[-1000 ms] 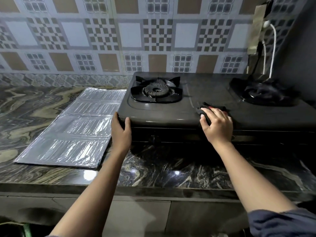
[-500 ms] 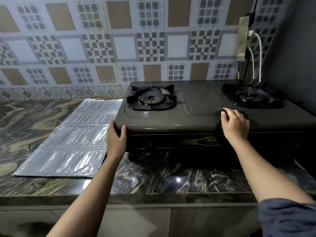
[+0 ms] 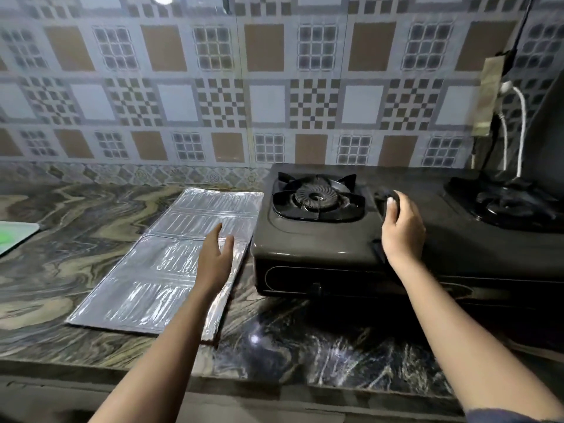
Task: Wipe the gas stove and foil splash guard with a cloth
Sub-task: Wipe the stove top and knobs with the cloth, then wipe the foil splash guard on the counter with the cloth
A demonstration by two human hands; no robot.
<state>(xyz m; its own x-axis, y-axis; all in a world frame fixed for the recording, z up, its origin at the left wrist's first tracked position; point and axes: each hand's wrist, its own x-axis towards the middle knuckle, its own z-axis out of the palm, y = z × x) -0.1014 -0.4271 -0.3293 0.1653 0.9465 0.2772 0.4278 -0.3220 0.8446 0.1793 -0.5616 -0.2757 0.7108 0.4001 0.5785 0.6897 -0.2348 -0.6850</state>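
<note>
A dark two-burner gas stove (image 3: 320,239) stands on the marble counter, with its left burner (image 3: 317,198) in view. My right hand (image 3: 403,230) rests on the stove top just right of that burner, shut on a dark cloth (image 3: 389,196) that shows past my fingertips and below my palm. The silver foil splash guard (image 3: 171,270) lies flat on the counter left of the stove. My left hand (image 3: 215,261) hovers over the guard's right edge, fingers apart, holding nothing.
The right burner (image 3: 515,206) sits at the far right below white cables (image 3: 518,129) and a wall socket. A pale board with a green patch (image 3: 15,236) lies at the left edge. The tiled wall stands close behind. The counter's front edge (image 3: 244,380) is near me.
My left hand has let go of the stove's front left corner and moved left over the foil. My right hand with the cloth has slid back and left, toward the left burner.
</note>
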